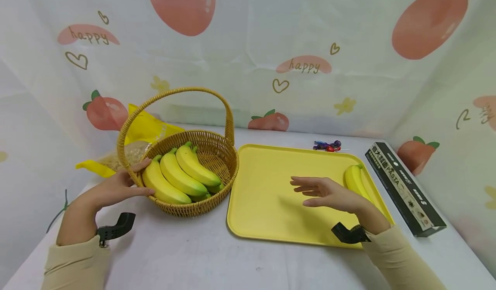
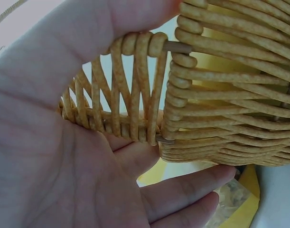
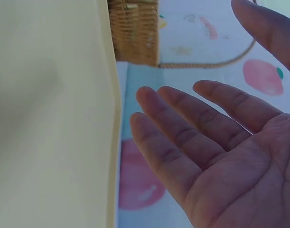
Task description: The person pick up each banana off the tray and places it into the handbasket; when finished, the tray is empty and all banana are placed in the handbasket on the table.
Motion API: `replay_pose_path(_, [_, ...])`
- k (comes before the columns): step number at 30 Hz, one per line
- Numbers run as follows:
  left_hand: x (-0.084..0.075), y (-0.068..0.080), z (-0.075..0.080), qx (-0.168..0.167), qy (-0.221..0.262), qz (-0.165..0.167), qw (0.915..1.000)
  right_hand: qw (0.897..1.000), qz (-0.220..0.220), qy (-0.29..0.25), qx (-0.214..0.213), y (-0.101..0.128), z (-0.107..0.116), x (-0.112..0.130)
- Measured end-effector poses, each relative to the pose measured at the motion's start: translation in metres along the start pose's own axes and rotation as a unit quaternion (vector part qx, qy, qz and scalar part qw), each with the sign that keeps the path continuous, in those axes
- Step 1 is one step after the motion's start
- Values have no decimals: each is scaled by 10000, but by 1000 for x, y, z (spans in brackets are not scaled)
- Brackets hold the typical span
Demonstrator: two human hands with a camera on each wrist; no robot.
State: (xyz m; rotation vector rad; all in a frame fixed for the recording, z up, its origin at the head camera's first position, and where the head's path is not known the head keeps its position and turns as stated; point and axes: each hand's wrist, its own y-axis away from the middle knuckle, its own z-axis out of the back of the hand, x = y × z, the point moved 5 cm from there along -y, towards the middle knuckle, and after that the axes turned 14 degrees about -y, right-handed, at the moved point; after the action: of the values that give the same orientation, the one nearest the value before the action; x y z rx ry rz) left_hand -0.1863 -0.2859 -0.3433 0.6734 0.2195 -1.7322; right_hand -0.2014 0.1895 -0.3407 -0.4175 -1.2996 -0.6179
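A wicker basket [image 1: 217,161] with a tall handle stands left of centre and holds a bunch of bananas [image 1: 176,176]. My left hand [image 1: 120,186] holds the basket's near left rim [image 2: 135,71], thumb over the top and fingers under the weave. A yellow tray [image 1: 271,195] lies to the right, with a single banana [image 1: 356,182] at its right edge. My right hand [image 1: 321,193] hovers open over the tray, fingers spread and pointing left, holding nothing. In the right wrist view the right hand's palm [image 3: 230,166] is bare beside the tray [image 3: 50,118].
A yellow snack bag [image 1: 147,128] lies behind the basket at the left. A dark pasta box [image 1: 403,186] sits right of the tray. Small wrapped candies [image 1: 327,145] lie behind the tray. A printed cloth backdrop closes in the white table [image 1: 193,255] on three sides.
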Motion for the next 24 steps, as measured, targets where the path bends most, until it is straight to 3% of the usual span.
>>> replay_pose_path(8, [-2, 1, 1, -4, 95, -14, 10000, 9973, -18, -150, -721, 29, 15, -1])
replay_pose_path(16, [-2, 0, 0, 35, 12, 67, 10000, 9961, 223, -120, -846, 52, 20, -6])
replay_pose_path(24, [-1, -1, 0, 68, 82, 73, 9999, 9901, 469, -166, -1310, 67, 30, -8])
